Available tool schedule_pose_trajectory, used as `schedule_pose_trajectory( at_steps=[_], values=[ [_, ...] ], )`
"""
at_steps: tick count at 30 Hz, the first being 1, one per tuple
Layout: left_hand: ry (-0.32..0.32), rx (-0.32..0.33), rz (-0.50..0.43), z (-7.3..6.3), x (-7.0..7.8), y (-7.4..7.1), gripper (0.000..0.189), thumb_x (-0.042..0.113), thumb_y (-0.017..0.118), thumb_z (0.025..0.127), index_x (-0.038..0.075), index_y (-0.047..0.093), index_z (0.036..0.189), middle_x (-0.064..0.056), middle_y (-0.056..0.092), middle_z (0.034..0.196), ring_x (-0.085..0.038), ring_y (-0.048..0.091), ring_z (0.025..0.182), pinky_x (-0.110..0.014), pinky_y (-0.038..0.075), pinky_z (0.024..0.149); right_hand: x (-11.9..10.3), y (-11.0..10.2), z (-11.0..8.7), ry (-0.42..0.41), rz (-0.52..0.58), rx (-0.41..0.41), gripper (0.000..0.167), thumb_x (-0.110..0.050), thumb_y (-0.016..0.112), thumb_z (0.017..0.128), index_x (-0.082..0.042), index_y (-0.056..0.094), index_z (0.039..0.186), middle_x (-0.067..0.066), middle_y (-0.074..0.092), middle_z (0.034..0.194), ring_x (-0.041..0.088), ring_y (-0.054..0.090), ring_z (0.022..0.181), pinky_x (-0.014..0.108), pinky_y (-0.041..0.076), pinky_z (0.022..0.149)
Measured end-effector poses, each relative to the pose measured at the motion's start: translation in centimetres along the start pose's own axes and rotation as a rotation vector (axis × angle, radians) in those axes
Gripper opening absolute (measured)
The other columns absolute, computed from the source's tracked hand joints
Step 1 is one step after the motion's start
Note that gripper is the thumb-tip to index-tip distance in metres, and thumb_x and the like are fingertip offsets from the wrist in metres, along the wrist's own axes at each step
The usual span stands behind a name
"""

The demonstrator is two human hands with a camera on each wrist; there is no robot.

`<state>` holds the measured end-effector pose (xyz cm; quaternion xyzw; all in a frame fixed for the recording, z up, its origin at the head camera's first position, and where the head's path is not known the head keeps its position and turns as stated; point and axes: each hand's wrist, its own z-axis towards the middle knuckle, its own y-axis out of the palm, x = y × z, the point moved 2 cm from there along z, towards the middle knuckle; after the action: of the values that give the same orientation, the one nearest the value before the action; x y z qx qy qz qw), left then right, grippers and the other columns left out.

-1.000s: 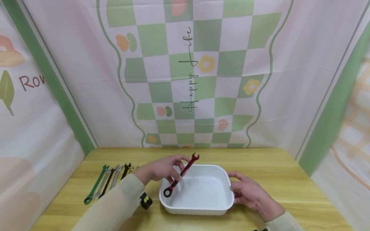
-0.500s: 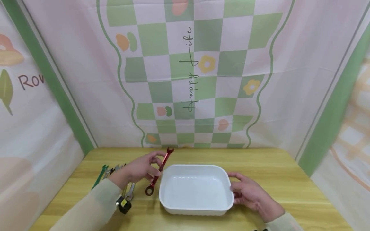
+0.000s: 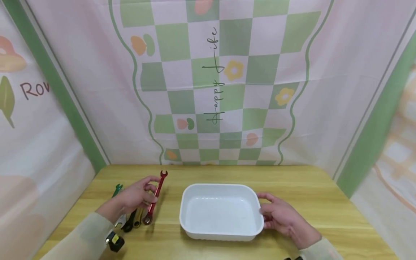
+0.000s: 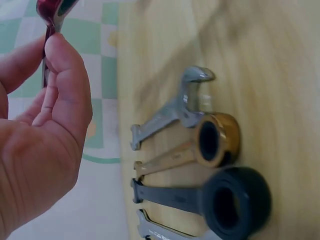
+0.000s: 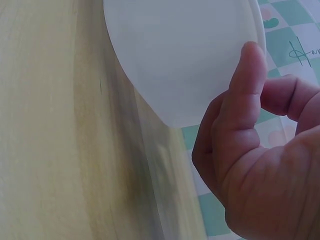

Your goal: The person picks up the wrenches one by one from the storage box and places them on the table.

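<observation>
My left hand (image 3: 138, 195) pinches a red combination wrench (image 3: 159, 189) between thumb and fingers. The wrench slants with its open end up and its ring end low, right beside a row of other wrenches. In the left wrist view, a silver wrench (image 4: 165, 114), a gold ratchet wrench (image 4: 217, 140) and a black ratchet wrench (image 4: 230, 202) lie side by side on the table. My right hand (image 3: 281, 216) touches the outer right wall of a white rectangular tray (image 3: 224, 237), its fingers spread loosely along that wall. Nothing lies inside the tray.
A green wrench (image 3: 117, 189) shows at the left end of the row, partly hidden by my left arm. The wooden table (image 3: 292, 177) ends at a checked curtain (image 3: 234, 119). A black wrist device (image 3: 115, 242) sits at my left cuff.
My left hand has carried the red wrench leftward from over the tray to the right side of the wrench row. The tray and my right hand stay in place.
</observation>
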<state>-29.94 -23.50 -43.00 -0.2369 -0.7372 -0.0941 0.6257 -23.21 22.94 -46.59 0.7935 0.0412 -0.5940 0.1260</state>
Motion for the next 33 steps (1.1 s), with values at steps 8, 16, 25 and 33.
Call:
schedule_pose_trajectory(
  at_steps=[8,16,25,33],
  values=[
    [-0.039,0.066,0.007,-0.4,-1.3,0.3,0.072,-0.005,0.068,0.084,0.006,0.036,0.147,-0.019,0.050,0.111,-0.023,0.055,0.072,-0.035,0.052,0.058,-0.3,-0.1,-0.2,0.005,0.026,-0.024,0.073,0.007,0.058,0.084,-0.001,0.025,0.149,0.015,0.062,0.084,0.019,0.062,0.069,0.034,0.059,0.061],
    [-0.106,0.118,-0.054,-0.4,-2.4,1.0,0.074,-0.008,0.069,0.082,0.005,0.037,0.147,-0.020,0.050,0.112,-0.025,0.059,0.073,-0.034,0.055,0.061,-0.6,-0.2,-0.5,0.009,0.046,-0.055,0.072,0.005,0.060,0.088,0.001,0.024,0.150,0.018,0.064,0.091,0.023,0.065,0.077,0.041,0.060,0.070],
    [-0.134,0.206,0.024,0.0,-2.8,1.7,0.068,-0.010,0.069,0.082,0.007,0.045,0.143,-0.020,0.054,0.108,-0.032,0.062,0.077,-0.042,0.058,0.062,-0.6,-0.3,-0.5,0.001,0.056,-0.074,0.072,0.005,0.060,0.088,0.000,0.024,0.151,0.016,0.063,0.090,0.023,0.065,0.078,0.040,0.060,0.070],
    [-0.134,0.264,0.125,0.3,-3.2,2.4,0.062,-0.013,0.068,0.081,0.003,0.049,0.138,-0.019,0.055,0.104,-0.031,0.061,0.075,-0.042,0.059,0.058,-0.6,-0.2,-0.8,0.015,0.054,-0.063,0.070,0.005,0.063,0.086,0.000,0.029,0.147,0.015,0.064,0.088,0.021,0.065,0.075,0.038,0.060,0.068]
  ],
)
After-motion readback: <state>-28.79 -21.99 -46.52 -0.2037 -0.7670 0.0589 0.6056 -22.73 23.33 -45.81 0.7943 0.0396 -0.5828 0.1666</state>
